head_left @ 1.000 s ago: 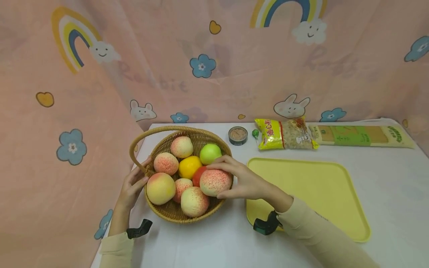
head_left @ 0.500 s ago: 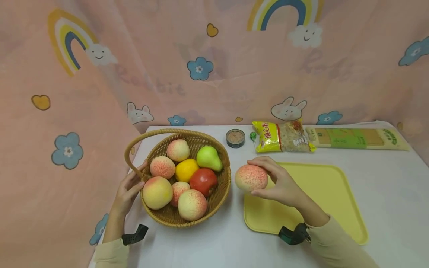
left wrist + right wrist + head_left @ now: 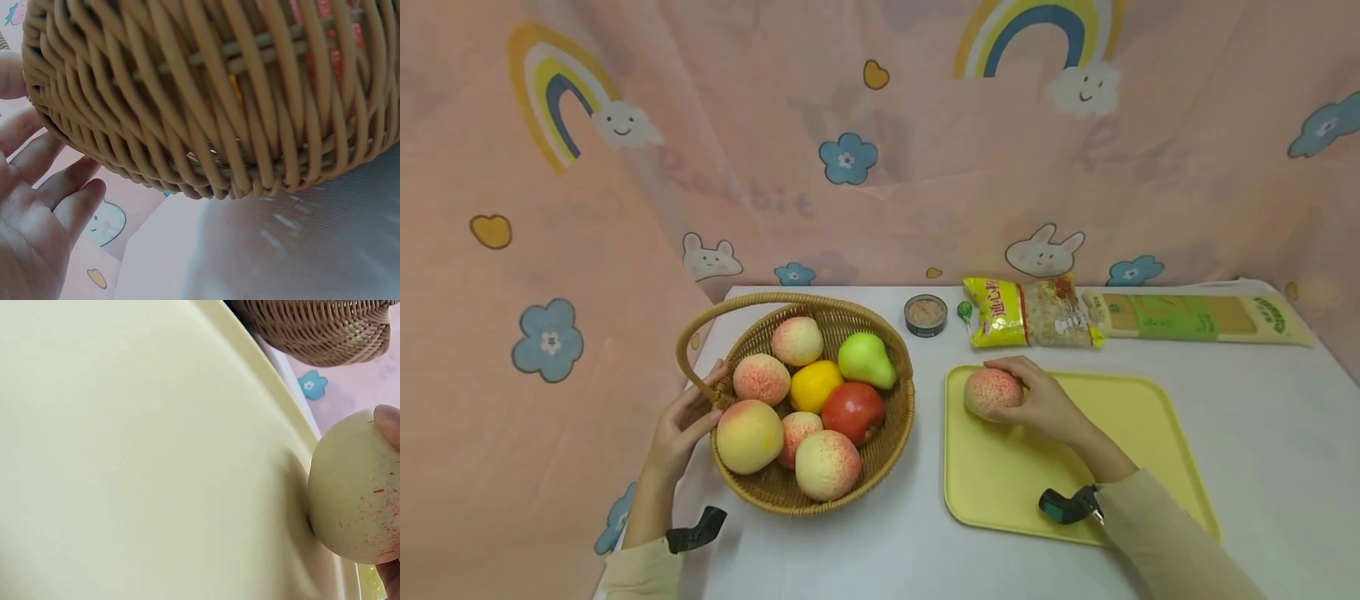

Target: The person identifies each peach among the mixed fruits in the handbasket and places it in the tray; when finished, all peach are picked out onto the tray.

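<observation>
My right hand (image 3: 1045, 404) holds a speckled pink-and-cream peach (image 3: 992, 393) at the far left corner of the yellow tray (image 3: 1120, 500). In the right wrist view the peach (image 3: 356, 494) sits low against the tray, its shadow close beneath; part of it runs out of frame. My left hand (image 3: 677, 433) rests against the left side of the wicker basket (image 3: 820, 504) by the handle's foot, fingers fairly straight in the left wrist view. Inside the basket lie several peaches (image 3: 749, 437), a green pear (image 3: 867, 360), a red apple (image 3: 853, 412) and a yellow fruit (image 3: 815, 386).
Along the table's back edge are a round tin (image 3: 925, 314), a green-wrapped lollipop (image 3: 965, 312), a yellow pasta bag (image 3: 1033, 312) and a long noodle pack (image 3: 1202, 317). A pink printed cloth (image 3: 910, 208) hangs behind. The basket's handle (image 3: 760, 298) arches over its far side.
My right hand has lifted the peach out of the basket's right side and carried it right onto the tray's far left corner. The left hand has stayed at the basket.
</observation>
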Demonstrator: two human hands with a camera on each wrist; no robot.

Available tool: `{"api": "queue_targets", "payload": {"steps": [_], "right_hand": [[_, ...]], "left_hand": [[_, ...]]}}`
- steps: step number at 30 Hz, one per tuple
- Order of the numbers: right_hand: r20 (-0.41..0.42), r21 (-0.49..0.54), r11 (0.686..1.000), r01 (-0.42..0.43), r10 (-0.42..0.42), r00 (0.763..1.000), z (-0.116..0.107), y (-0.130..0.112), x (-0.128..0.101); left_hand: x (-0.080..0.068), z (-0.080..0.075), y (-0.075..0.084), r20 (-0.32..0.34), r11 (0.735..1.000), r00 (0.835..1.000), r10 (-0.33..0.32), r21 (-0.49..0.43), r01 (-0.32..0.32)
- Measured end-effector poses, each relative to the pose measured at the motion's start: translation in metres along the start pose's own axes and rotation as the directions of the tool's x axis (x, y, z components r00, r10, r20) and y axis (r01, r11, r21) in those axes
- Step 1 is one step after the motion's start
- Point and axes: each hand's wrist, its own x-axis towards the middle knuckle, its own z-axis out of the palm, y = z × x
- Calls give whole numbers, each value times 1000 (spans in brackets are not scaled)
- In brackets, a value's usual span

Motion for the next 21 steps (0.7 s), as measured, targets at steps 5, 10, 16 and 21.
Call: {"api": "queue_targets", "payload": {"steps": [5,10,16,21], "right_hand": [[85,-2,999,-48,48,995,-4,3,8],[185,50,997,-51,41,982,-5,2,18],[202,46,999,-11,1,979,-1,5,20],[213,47,998,-38,27,977,-2,6,17]], "left_hand": [[0,-1,2,9,1000,1000,13,25,-13],[0,-4,4,12,1000,1000,27,5,-27],[-2,-5,4,24,1000,1000,11,-18,-10],[0,-1,1,8,1000,1000,3,-19,-3]]}}
